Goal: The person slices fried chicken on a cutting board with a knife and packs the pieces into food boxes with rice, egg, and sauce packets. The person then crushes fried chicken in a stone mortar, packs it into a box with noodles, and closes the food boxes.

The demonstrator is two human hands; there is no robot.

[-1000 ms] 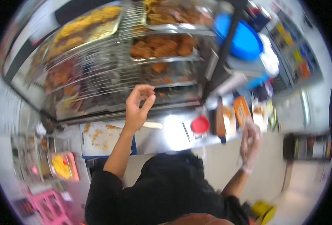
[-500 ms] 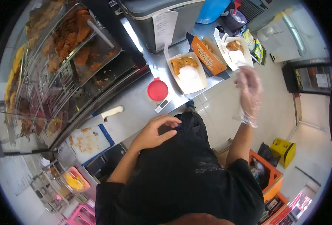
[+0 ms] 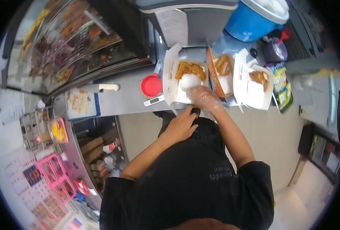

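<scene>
My right hand [image 3: 205, 98], in a clear plastic glove, reaches into the left open box [image 3: 171, 82] and touches the white mound of rice [image 3: 189, 81]. Its fingertips are bent and partly hidden, so a grip cannot be made out. Fried chicken [image 3: 191, 70] lies behind the rice. My bare left hand [image 3: 181, 125] is at the front of my black shirt near the counter edge, its fingers apart and empty. To the right stand an orange box [image 3: 215, 78] with cut chicken and another open white box [image 3: 239, 82] with chicken and rice.
A red scoop [image 3: 151, 86] and a thermometer [image 3: 154, 101] lie left of the boxes. Farther left are a knife [image 3: 109, 87] and a cutting board [image 3: 81, 103]. A grey container [image 3: 204, 27] and a blue bucket [image 3: 247, 22] stand behind; a glass food cabinet is at upper left.
My right hand has moved left from beside the right box to the rice in the left one. My left hand has shifted right a little. The view has turned.
</scene>
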